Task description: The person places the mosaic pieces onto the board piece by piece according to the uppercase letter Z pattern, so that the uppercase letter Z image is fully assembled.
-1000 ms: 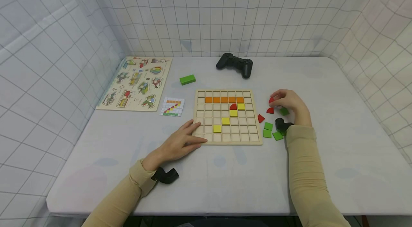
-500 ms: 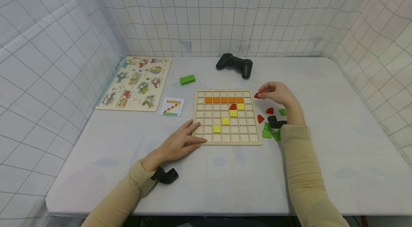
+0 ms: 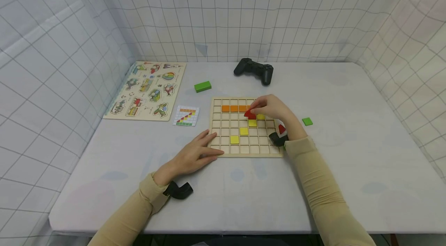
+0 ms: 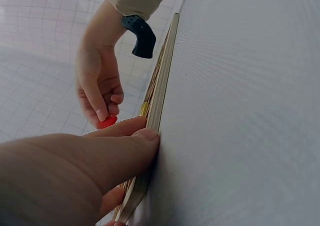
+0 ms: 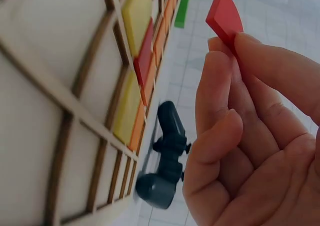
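Note:
A wooden grid board (image 3: 251,156) lies mid-table. Orange squares (image 3: 234,108) form a row near its far side, and yellow squares (image 3: 244,131) step diagonally below them. My left hand (image 3: 193,155) rests at the board's near-left corner, fingers fairly straight, with the thumb (image 4: 145,138) against its edge in the left wrist view. Thumb and finger of my right hand (image 3: 273,107) pinch a red quarter-circle tile (image 5: 225,16) above the board, close to the upper yellow squares. Another red tile (image 5: 144,55) sits in the grid in the right wrist view.
A small pattern card (image 3: 186,116) lies left of the board, near a picture puzzle board (image 3: 150,91). Behind are a green block (image 3: 203,86) and a black game controller (image 3: 253,69). One red tile (image 3: 281,129) and a green square (image 3: 307,121) lie to the right.
My right hand has picked up a red tile from the right-hand pile and carried it left over the board. The forearm now covers most loose tiles. My left hand stays put.

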A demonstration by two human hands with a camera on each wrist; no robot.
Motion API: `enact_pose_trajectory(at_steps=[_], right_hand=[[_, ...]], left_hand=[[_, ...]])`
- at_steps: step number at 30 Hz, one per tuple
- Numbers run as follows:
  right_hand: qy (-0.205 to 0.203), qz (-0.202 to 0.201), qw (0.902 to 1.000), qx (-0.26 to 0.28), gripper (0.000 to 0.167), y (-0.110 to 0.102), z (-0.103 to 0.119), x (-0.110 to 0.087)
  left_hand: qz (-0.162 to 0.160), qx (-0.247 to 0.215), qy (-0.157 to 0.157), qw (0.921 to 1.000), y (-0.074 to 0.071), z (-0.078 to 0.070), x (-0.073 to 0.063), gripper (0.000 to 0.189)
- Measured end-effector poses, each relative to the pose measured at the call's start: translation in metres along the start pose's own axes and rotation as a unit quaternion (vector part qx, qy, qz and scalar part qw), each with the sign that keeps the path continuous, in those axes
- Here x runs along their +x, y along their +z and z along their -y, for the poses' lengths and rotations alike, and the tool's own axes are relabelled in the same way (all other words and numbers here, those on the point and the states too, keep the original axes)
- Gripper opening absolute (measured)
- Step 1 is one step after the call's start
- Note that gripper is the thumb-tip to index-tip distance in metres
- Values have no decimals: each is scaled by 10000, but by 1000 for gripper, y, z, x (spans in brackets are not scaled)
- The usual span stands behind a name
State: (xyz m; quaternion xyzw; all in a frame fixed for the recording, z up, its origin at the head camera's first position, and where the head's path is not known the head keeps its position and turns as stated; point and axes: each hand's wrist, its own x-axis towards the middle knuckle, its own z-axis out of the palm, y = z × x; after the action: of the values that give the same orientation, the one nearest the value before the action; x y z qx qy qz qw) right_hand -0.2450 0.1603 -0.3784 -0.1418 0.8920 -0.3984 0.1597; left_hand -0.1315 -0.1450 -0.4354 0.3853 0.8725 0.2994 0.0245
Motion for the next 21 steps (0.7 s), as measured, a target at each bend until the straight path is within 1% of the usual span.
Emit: enact_pose_trajectory(at_steps=[5,9,13,15,21], right_hand=[[-244,336,9986,-321,16,12,2,3],[-364,487,9974,-396,13,18,2,5],[-370,597,9966,-425,10,22,2,8],[-345,625,9961,-525,9,23,1,9],[-185,605,9950,-774,9,24,1,8]], left_hand=[[19,29,14,10000,0,0,0,24],[37,30,17,10000,0,-1,0,25],[32,29,6,10000,-1,-1,0,25],[23,25,6,10000,-1,-1,0,25],[4,40,39,10000,0,-2,1,24]])
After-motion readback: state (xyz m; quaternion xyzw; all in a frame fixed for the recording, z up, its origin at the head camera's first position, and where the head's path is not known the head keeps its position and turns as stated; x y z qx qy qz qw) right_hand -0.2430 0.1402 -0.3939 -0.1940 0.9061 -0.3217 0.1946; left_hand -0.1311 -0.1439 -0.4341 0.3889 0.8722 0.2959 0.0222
